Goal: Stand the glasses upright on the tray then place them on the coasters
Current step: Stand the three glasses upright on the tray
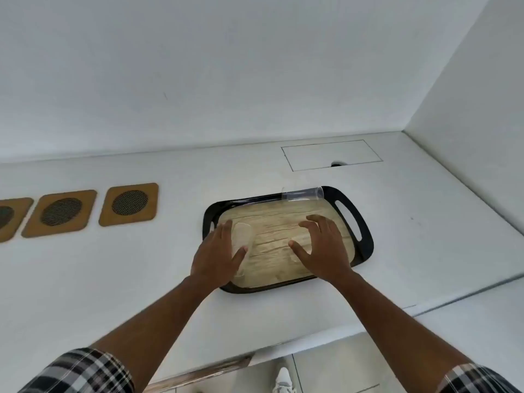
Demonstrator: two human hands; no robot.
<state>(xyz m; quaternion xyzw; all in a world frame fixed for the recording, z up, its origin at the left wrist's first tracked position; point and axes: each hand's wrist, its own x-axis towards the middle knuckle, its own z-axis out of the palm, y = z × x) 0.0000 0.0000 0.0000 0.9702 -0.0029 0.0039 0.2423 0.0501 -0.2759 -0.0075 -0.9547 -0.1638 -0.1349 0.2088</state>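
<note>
Tray [365, 245] holding three toppled glasses, left hand [218, 256] grasping one [241, 239], right hand [326, 248] spread.

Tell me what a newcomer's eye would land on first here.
Two bare hands, left hand and right hand, spread over a black-rimmed, wood-patterned tray in the middle of the white counter. A clear glass lies on its side at the tray's far edge. Left of the tray sits a row of square tan coasters with dark mesh centres.

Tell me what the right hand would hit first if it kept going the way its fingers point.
Probably the glass lying on its side at the tray's far edge; depth is unclear.
</note>
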